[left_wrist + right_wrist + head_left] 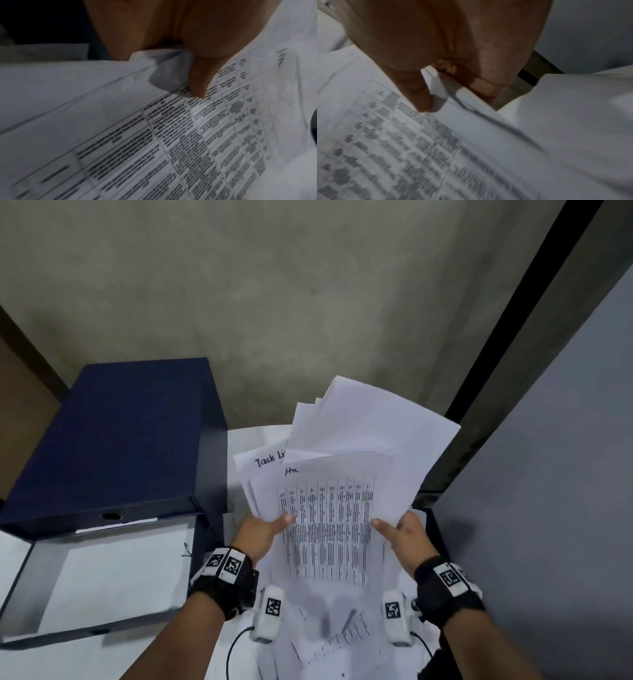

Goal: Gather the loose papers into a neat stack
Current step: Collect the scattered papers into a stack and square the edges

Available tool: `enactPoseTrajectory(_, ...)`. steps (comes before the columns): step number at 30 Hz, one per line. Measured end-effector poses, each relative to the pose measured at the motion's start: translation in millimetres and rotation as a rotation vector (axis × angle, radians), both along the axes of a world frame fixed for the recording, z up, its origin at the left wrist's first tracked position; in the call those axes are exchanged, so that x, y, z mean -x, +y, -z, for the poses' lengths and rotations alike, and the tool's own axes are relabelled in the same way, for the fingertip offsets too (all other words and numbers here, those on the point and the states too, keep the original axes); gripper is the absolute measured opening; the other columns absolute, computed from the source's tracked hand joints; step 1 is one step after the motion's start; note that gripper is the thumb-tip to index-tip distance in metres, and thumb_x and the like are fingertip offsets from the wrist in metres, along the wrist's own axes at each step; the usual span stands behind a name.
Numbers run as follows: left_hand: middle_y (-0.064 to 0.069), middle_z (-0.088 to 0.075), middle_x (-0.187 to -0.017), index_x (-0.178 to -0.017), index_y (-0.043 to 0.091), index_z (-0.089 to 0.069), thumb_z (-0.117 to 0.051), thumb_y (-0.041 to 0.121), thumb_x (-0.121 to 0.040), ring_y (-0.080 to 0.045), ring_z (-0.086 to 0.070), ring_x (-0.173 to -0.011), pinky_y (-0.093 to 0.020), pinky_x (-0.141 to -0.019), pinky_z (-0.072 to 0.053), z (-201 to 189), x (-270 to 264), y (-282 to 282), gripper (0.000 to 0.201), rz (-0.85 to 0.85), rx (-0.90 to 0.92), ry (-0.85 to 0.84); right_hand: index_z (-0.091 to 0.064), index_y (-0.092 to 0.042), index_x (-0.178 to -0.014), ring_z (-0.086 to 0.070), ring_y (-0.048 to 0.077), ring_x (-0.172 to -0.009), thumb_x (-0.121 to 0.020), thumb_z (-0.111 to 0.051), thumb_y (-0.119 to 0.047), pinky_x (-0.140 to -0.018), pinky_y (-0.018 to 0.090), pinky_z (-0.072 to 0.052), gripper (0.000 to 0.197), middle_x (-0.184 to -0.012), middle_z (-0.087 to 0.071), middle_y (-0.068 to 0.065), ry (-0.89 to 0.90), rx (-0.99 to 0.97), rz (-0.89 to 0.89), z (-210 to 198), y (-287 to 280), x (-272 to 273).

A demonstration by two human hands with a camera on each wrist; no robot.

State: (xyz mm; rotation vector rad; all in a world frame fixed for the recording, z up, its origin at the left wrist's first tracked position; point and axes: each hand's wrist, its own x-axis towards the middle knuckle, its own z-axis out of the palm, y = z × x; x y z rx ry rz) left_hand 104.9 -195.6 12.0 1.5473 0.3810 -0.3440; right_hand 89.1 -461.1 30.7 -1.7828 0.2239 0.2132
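A: Left side?
B: Dark blue box file (116,440) is seen at 9 o'clock, lid open, on the white table (113,655). Left hand (260,537) grip: bundle of papers (329,508) is pinched at its left edge, thumb on the printed table sheet (197,135).

A: Right side?
B: Right hand (407,537) grip: right edge is pinched, thumb on top. Bundle is held raised at centre, sheets fanned unevenly toward 12 o'clock. More loose sheets (342,642) lie at 6 o'clock.
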Motion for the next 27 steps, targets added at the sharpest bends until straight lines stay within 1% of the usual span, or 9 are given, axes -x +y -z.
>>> enactPoseTrajectory(3,0.005,-0.067,-0.099,-0.087,0.027,-0.059,-0.073,0.007,-0.081,-0.015,-0.062,-0.092,-0.03,-0.094,-0.044,-24.9,-5.3,-11.9,0.025,-0.069,0.043,-0.159,-0.025,-0.022,-0.062,-0.029,0.005,-0.029,-0.091,-0.065,-0.023,-0.05,0.023,-0.024,0.049,-0.034,-0.025,-0.013,-0.105,0.071,0.152,-13.9,-3.2,-3.9)
enactPoseTrajectory(5,0.011,-0.07,-0.092,-0.088,0.027,-0.063,-0.075,0.003,-0.078,-0.011,-0.068,-0.09,-0.034,-0.092,-0.05,-29.6,-7.7,-14.9,0.029,-0.057,0.009,-0.228,-0.04,-0.019,-0.069,-0.042,-0.002,-0.037,-0.092,-0.064,-0.02,-0.052,0.025,-0.034,0.033,-0.043,-0.041,-0.015,-0.141,0.089,0.162,-10.8,-11.1,-3.9)
enactPoseTrajectory(7,0.017,-0.074,-0.078,-0.088,0.024,-0.067,-0.074,-0.002,-0.076,0.0,-0.07,-0.079,-0.033,-0.085,-0.054,-27.0,-8.3,-15.3,0.029,-0.046,-0.002,-0.247,-0.057,-0.018,-0.1,-0.065,-0.011,-0.073,-0.092,-0.058,0.0,-0.072,0.02,-0.053,0.02,-0.076,-0.069,-0.022,-0.169,-0.021,0.144,-8.4,-12.1,-0.8)
enactPoseTrajectory(9,0.017,-0.073,-0.074,-0.087,0.023,-0.066,-0.072,-0.005,-0.077,0.006,-0.068,-0.072,-0.031,-0.083,-0.054,-24.4,-6.5,-16.2,0.03,-0.049,-0.019,-0.249,-0.052,-0.021,-0.121,-0.063,-0.009,-0.103,-0.092,-0.052,0.01,-0.089,0.01,-0.048,0.042,-0.109,-0.068,-0.02,-0.17,-0.083,0.107,-8.3,-5.6,5.2)
enactPoseTrajectory(13,0.016,-0.067,-0.087,-0.095,0.009,-0.068,-0.069,0.0,-0.083,0.01,-0.06,-0.061,-0.033,-0.079,-0.056,-25.6,2.7,-19.8,0.015,-0.035,-0.072,-0.257,-0.054,-0.025,-0.124,-0.06,-0.007,-0.111,-0.097,-0.048,0.0,-0.095,0.016,-0.045,0.037,-0.118,-0.065,-0.019,-0.155,-0.006,0.123,2.7,5.3,15.8)
enactPoseTrajectory(15,0.017,-0.066,-0.083,-0.087,0.017,-0.067,-0.07,0.004,-0.083,0.01,-0.062,-0.065,-0.022,-0.071,-0.055,-19.9,2.6,-20.1,0.015,-0.016,-0.081,-0.248,-0.054,-0.021,-0.126,-0.062,-0.002,-0.11,-0.098,-0.049,-0.002,-0.093,0.018,-0.048,0.035,-0.118,-0.067,-0.014,-0.133,-0.012,0.155,7.5,7.8,19.8)
enactPoseTrajectory(18,0.009,-0.069,-0.091,-0.091,0.019,-0.065,-0.077,0.022,-0.078,-0.011,-0.066,-0.089,-0.028,-0.086,-0.05,-13.0,1.7,-22.0,0.018,-0.023,-0.092,-0.167,-0.057,-0.022,-0.119,-0.065,-0.006,-0.1,-0.095,-0.056,-0.007,-0.087,0.018,-0.052,0.028,-0.111,-0.069,-0.013,-0.103,0.011,0.145,10.0,11.6,23.0)
enactPoseTrajectory(21,-0.002,-0.069,-0.116,-0.119,0.01,-0.06,-0.082,0.058,-0.058,-0.022,-0.063,-0.108,-0.043,-0.099,-0.049,-1.0,-1.1,-24.2,0.081,-0.035,-0.139,-0.159,-0.061,-0.022,-0.113,-0.063,-0.006,-0.092,-0.095,-0.058,-0.014,-0.091,0.026,-0.05,0.02,-0.104,-0.067,-0.015,-0.085,0.094,0.157,11.4,13.7,22.8)
enactPoseTrajectory(27,0.002,-0.058,-0.128,-0.119,0.023,-0.054,-0.078,0.036,-0.075,-0.02,-0.056,-0.118,-0.038,-0.099,-0.047,20.2,2.8,-26.3,0.051,0.01,-0.168,-0.116,-0.065,-0.011,-0.116,-0.063,0.022,-0.103,-0.095,-0.057,-0.011,-0.096,0.036,-0.046,0.022,-0.109,-0.068,0.001,-0.066,0.111,0.42,19.8,-34.3,22.5)
